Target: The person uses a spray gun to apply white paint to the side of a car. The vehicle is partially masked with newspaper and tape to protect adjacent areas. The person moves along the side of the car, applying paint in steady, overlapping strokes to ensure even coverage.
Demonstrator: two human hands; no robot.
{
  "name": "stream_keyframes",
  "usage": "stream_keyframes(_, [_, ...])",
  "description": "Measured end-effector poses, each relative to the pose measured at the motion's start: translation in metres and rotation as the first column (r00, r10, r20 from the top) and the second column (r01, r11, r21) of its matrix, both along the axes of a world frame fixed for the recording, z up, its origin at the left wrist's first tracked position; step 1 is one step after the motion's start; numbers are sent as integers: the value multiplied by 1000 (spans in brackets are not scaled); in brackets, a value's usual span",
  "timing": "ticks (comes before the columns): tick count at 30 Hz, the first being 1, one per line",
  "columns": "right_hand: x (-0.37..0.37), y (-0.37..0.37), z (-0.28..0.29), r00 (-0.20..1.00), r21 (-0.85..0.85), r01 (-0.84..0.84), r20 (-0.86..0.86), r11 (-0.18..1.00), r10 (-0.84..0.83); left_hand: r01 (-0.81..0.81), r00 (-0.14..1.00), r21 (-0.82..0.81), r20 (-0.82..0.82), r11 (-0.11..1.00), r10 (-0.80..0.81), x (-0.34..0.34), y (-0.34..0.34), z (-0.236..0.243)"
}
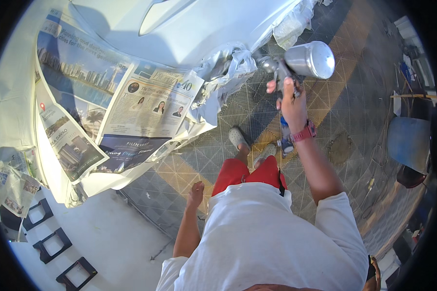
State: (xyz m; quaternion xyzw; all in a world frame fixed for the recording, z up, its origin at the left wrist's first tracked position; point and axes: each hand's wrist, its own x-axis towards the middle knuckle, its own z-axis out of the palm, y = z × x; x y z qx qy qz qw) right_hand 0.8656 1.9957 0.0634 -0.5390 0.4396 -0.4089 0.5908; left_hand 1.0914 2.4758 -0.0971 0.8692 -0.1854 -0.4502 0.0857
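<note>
The right hand [292, 99], raised at far right of centre, grasps the handle of a spray gun [280, 72], fingers wrapped round it; a silver metal cup [310, 59] is fitted to the gun and appears on its right side. The gun is held clear of the floor, near the crumpled translucent plastic sheeting [223, 72] to its left. A red wristwatch [304, 133] is on the right wrist. The left hand [195, 194] hangs low beside the left leg of the red shorts [233, 175], near the lower edge of the covered work; whether its fingers are clenched or loose cannot be told from this angle. At far left, newspaper sheets [141, 109], one bearing a skyline photograph, lie over part of a smooth white panel [194, 34], with shadows falling across the panel. At near left, three black rectangular frames [52, 245] lie in a row on a pale surface [116, 242]. The person, in a white T-shirt [257, 233] and grey clogs [237, 137], stands on patterned grey and yellow floor tiles [175, 172]. A blue object [285, 131], its kind unclear, shows just left of the watch. Farther right is a blue curved panel [409, 140].
</note>
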Motion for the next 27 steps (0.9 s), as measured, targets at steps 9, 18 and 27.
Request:
stream_keyframes(9, [16, 41, -54, 974, -75, 28, 228, 997, -10, 16, 1000, 2, -22, 1000, -16, 7, 20, -3])
stream_keyframes(18, [36, 80, -68, 890, 0, -353, 308, 936, 336, 45, 999, 62, 27, 997, -46, 5, -15, 21])
stream_keyframes(27, [70, -35, -158, 954, 401, 167, 166, 901, -250, 122, 993, 138, -23, 983, -120, -1, -32, 32])
